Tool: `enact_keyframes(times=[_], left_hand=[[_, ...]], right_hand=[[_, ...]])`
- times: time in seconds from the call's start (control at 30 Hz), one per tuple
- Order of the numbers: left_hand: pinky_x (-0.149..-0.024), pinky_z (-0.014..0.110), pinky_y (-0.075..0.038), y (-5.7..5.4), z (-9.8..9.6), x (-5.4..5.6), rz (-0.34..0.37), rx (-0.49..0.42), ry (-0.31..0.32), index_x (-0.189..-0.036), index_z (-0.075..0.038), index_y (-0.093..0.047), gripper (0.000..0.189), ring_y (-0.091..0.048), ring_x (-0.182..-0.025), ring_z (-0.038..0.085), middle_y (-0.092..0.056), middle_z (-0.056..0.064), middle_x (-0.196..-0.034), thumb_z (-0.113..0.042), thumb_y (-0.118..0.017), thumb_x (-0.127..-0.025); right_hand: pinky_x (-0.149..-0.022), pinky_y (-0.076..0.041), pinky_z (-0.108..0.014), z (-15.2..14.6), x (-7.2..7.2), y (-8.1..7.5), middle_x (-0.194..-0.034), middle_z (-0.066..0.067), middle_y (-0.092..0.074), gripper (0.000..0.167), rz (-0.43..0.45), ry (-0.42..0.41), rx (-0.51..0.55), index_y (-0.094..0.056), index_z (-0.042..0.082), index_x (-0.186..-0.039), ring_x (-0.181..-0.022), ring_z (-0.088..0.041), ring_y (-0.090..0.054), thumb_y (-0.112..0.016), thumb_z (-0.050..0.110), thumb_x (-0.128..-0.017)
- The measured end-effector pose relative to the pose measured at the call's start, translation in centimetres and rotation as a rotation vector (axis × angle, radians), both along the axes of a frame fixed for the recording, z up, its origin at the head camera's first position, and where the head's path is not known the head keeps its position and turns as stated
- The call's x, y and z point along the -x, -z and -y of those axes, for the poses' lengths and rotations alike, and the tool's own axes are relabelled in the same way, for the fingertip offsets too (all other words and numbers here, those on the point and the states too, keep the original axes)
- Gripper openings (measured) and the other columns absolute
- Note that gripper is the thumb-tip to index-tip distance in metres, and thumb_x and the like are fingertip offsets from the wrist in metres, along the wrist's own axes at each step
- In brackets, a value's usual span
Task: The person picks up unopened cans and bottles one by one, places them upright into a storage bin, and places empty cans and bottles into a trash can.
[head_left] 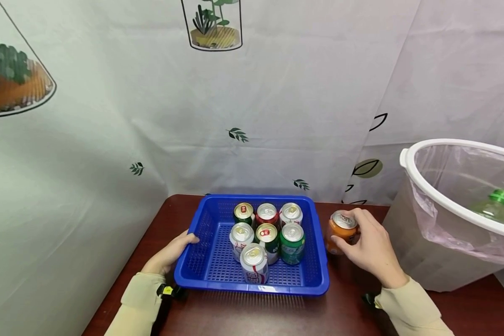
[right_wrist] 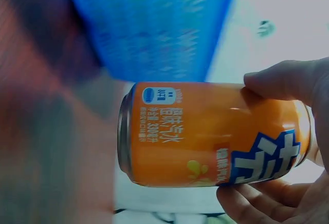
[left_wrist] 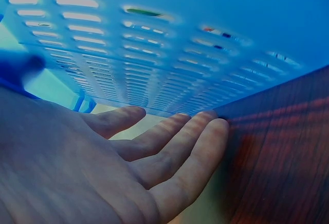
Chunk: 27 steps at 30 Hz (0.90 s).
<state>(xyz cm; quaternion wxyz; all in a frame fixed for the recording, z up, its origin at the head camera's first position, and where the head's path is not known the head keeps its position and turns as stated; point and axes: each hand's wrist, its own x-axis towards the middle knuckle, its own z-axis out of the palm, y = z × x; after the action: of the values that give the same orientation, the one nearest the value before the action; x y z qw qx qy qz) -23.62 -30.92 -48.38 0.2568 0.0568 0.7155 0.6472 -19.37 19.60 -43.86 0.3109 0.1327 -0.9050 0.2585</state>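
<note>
A blue perforated basket [head_left: 210, 275] sits on the table with several drink cans standing inside, among them a green can [head_left: 292, 245] and a white can [head_left: 254, 265]. My left hand [head_left: 171, 254] holds its left rim, thumb lapped over the edge. In the left wrist view the fingers [left_wrist: 185, 167] lie extended along the slotted outer wall. On the basket's right, my right hand [head_left: 374, 242] grips an orange soda can [right_wrist: 180, 136] near its top, thumb on one side and fingers on the other. That can is upright, silver lid up, in the head view.
A tall bin [head_left: 422, 186] with a white rim and a clear pink liner stands at the right, close by my right hand. Inside it shows a bottle with a green cap [head_left: 500, 196]. Behind the dark red table [head_left: 260, 317] hangs a pale printed curtain [head_left: 277, 116].
</note>
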Motion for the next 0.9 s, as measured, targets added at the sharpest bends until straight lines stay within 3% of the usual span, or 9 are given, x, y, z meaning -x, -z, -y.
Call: enact_keyframes(times=[0.1,0.23,0.43,0.57,0.77,0.9], left_hand=[[-0.088,0.052,-0.06,-0.1,0.1,0.0,0.002,-0.003,0.001,-0.164,-0.008,-0.005,0.077,-0.07,-0.11,0.034,-0.047,0.038,-0.146,-0.021,-0.043,-0.099],[-0.089,0.053,-0.06,-0.1,0.1,0.1,0.004,-0.007,0.006,-0.165,-0.008,-0.004,0.077,-0.069,-0.111,0.035,-0.045,0.039,-0.147,-0.021,-0.043,-0.099],[-0.088,0.053,-0.06,0.0,0.1,0.1,0.001,0.007,0.002,-0.165,-0.008,-0.003,0.077,-0.069,-0.11,0.035,-0.045,0.039,-0.147,-0.021,-0.043,-0.099],[-0.088,0.053,-0.06,-0.1,0.2,0.0,-0.003,0.003,0.004,-0.165,-0.008,-0.004,0.077,-0.07,-0.11,0.035,-0.046,0.039,-0.146,-0.02,-0.043,-0.099],[-0.088,0.052,-0.06,0.0,0.2,0.0,-0.015,0.008,0.011,-0.164,-0.007,-0.005,0.076,-0.07,-0.111,0.035,-0.047,0.038,-0.145,-0.02,-0.042,-0.1],[-0.089,0.052,-0.06,0.1,0.1,0.0,-0.016,0.019,-0.007,-0.164,-0.007,-0.006,0.076,-0.069,-0.111,0.035,-0.045,0.038,-0.147,-0.02,-0.043,-0.099]], right_hand=[[-0.071,-0.045,-0.02,0.4,-1.1,-1.6,-0.107,-0.003,-0.067,0.06,-0.057,-0.02,0.047,-0.066,0.01,-0.117,-0.088,-0.01,-0.057,-0.097,0.018,-0.065],[-0.085,-0.041,-0.01,1.1,-2.6,-3.6,-0.11,-0.002,-0.069,0.065,-0.124,-0.081,0.134,-0.069,0.011,-0.12,-0.098,-0.003,-0.056,-0.098,0.014,-0.062],[-0.098,-0.041,-0.008,3.1,-4.0,-4.9,-0.114,-0.002,-0.069,0.07,-0.172,-0.235,0.183,-0.069,0.011,-0.123,-0.105,-0.006,-0.061,-0.097,0.012,-0.059],[-0.096,-0.043,-0.008,5.0,-4.5,-4.5,-0.117,0.002,-0.068,0.07,-0.132,-0.291,0.152,-0.068,0.015,-0.127,-0.106,-0.008,-0.063,-0.097,0.018,-0.063],[-0.096,-0.045,-0.009,7.7,-4.7,-2.6,-0.125,0.008,-0.065,0.066,-0.056,-0.346,0.114,-0.065,0.021,-0.128,-0.11,-0.008,-0.063,-0.096,0.025,-0.069],[-0.098,-0.053,-0.022,9.1,-4.7,-1.2,-0.126,0.012,-0.063,0.063,0.035,-0.357,0.074,-0.063,0.025,-0.128,-0.116,-0.008,-0.062,-0.094,0.032,-0.074]])
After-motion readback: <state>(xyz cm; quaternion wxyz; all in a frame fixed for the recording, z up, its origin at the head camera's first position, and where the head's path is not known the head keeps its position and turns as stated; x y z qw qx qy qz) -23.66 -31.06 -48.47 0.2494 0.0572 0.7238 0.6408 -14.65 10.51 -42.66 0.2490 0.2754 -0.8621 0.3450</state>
